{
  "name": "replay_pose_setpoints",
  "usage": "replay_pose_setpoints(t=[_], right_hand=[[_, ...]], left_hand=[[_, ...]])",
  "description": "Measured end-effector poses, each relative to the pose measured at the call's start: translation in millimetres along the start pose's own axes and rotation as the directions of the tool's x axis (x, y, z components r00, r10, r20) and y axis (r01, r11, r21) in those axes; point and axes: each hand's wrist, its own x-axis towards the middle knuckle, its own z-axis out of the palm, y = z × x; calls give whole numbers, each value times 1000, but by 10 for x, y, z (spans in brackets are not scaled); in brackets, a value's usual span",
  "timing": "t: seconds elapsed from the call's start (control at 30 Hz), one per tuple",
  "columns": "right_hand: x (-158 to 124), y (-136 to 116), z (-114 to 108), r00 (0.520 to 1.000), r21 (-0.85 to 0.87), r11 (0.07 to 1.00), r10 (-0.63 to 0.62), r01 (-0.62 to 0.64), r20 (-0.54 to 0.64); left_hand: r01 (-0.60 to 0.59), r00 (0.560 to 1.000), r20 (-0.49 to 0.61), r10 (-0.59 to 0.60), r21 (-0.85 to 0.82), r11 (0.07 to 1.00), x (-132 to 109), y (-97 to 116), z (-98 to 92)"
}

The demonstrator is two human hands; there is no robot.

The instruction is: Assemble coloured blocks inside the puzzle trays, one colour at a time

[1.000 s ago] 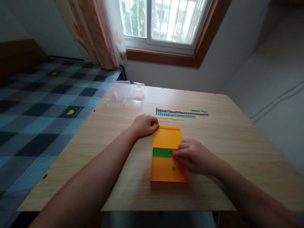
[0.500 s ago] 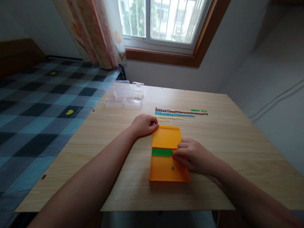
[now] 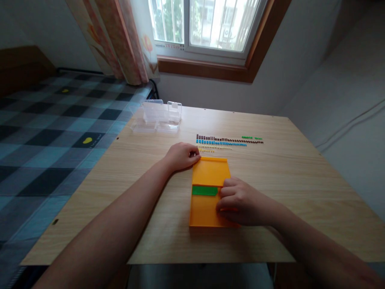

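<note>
An open orange plastic box (image 3: 200, 214) lies on the wooden table in front of me, its lid (image 3: 210, 170) folded back on the far side. At the lid's far left corner, my left hand (image 3: 183, 155) grips the edge between thumb and curled fingers. A flat green strip (image 3: 204, 190) sits in the box along the hinge side. My right hand (image 3: 237, 200) reaches in from the right, low over the box floor, with its fingers bent and tips together. Whatever is at those fingertips is hidden.
Beyond the box, small pieces stand in rows: brown pieces (image 3: 222, 139), blue pieces (image 3: 222, 143), pale and yellow pieces (image 3: 207, 151). Green pieces (image 3: 247, 137) lie at the far right. A clear plastic case (image 3: 156, 120) stands open at the table's back left, near a bed (image 3: 75, 116).
My right hand has moved slightly toward me, down to where a small green piece lay on the box floor. That piece is now out of sight. My left hand keeps its place.
</note>
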Motion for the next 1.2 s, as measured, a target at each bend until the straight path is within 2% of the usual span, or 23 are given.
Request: replay_pose_setpoints(t=[0.23,0.43,0.77,0.9,1.1,1.2], right_hand=[[14,-21,-12,1000,-27,1000,9,-8,20],[-20,15,-29,994,-43,999,19,-24,-110],[-21,3,-53,998,-78,997,30,-26,48],[-7,20,-45,999,-81,996,34,-31,40],[-20,87,-32,996,-97,993,59,-65,-60],[-33,90,-72,997,-89,994,65,-69,-52]], left_hand=[[5,1000,7,-5,-1,1000,-15,-19,-8],[6,1000,11,-6,-15,1000,-21,-12,-27],[13,1000,16,-13,-6,1000,-13,-8,-18],[9,1000,19,-9,-1,1000,-15,-23,-3],[5,1000,14,-5,-16,1000,-20,-24,-9],[8,1000,15,-8,-17,1000,-16,-28,-11]])
